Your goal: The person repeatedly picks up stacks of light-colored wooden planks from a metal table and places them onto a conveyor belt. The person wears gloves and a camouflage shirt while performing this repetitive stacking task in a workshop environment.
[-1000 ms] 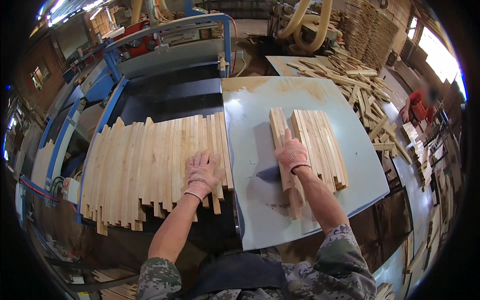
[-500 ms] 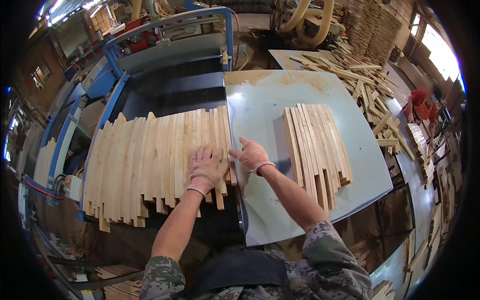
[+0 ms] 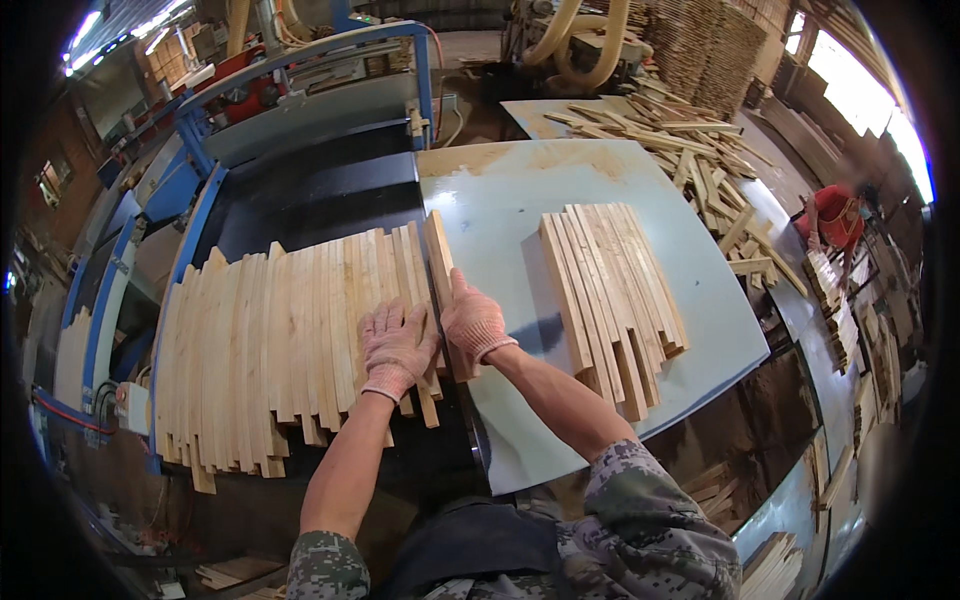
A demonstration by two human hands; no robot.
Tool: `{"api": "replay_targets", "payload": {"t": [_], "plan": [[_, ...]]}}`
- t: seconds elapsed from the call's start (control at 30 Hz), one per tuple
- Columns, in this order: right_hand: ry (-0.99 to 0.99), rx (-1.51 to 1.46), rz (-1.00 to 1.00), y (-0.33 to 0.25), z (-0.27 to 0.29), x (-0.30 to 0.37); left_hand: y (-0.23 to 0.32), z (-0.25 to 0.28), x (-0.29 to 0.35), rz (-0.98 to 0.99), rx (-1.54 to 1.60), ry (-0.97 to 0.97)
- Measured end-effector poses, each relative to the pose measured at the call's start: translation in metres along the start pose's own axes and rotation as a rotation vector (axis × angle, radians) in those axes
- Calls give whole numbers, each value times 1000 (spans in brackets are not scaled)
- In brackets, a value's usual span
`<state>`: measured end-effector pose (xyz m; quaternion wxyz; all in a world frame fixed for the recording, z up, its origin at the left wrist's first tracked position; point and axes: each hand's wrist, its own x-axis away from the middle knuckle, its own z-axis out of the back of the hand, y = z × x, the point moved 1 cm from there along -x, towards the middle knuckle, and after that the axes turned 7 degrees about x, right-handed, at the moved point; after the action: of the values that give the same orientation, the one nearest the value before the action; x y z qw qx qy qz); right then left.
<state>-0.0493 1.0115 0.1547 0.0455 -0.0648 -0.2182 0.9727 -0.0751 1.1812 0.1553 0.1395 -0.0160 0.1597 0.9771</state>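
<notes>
A broad row of pale wooden strips [image 3: 270,350] lies side by side on the black machine bed, their near ends uneven. My left hand [image 3: 398,345], in a pinkish knit glove, rests flat on the right part of this row with fingers spread. Gloved alike, my right hand [image 3: 475,322] grips one wooden strip [image 3: 438,248] at the row's right edge. That strip is tipped up on its side, apart from the others, along the seam with the pale table. Most of my right fingers are hidden behind it.
On the pale table [image 3: 500,190] a smaller bundle of strips [image 3: 615,300] lies to the right. A blue machine frame [image 3: 425,85] stands behind the bed [image 3: 310,190]. Farther right are a heap of loose wood [image 3: 690,150] and a person in red [image 3: 835,220].
My right hand has closed on the end strip, which has separated from the row and tipped up. My left hand stays on the row. The whole view has shifted slightly.
</notes>
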Motion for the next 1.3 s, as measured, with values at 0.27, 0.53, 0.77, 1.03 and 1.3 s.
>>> {"api": "replay_targets", "payload": {"t": [0.27,0.53,0.77,1.03,1.3], "plan": [[152,375,-18,94,78,14,-86,34,50,0,205,191],[244,651,24,175,65,16,-313,143,180,634,-58,539],[96,648,-271,130,60,-3,-481,242,264,1203,-411,403],[53,683,-398,161,50,1,-513,270,270,1206,-387,332],[232,699,-193,205,31,46,-511,258,323,821,156,818]]}}
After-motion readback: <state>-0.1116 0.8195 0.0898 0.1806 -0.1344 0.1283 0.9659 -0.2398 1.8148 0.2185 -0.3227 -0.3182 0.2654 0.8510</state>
